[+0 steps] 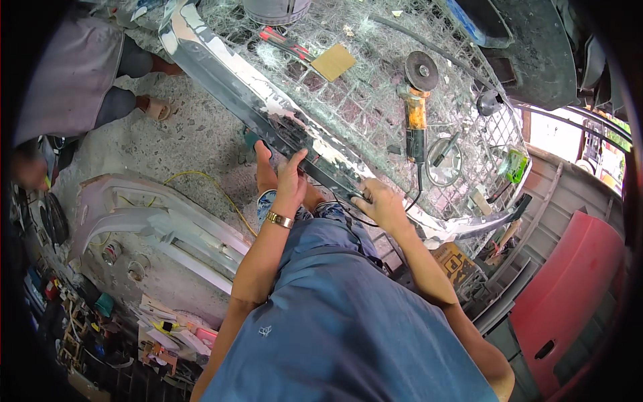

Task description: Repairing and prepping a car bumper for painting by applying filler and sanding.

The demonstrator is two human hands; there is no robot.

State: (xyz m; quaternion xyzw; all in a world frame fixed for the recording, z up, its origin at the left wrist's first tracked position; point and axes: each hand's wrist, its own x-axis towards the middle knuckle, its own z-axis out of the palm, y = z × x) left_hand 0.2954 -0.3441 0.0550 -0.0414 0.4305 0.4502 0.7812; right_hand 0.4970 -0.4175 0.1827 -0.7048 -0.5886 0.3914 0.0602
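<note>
A long car bumper (236, 97) lies aslant along the near edge of a wire-mesh table (375, 124). Its surface is dark, with white patches where the paint looks worn. My left hand (291, 182) grips the bumper's near edge, thumb on top and the other fingers partly hidden below. Farther right, my right hand (384, 203) has its fingers bent over the same edge, thumb pressed to the near side. An angle grinder (416, 110) with an orange and black body lies on the mesh beyond my right hand. Its dark cord runs down near that hand.
On the mesh lie a tan sheet (333, 62), a red-and-black hand tool (284, 42) and a bucket (276, 9). Another person (67, 80) is at the left. A pale bumper (174, 224) rests on the floor near a yellow cord (214, 182). A red panel (566, 295) stands right.
</note>
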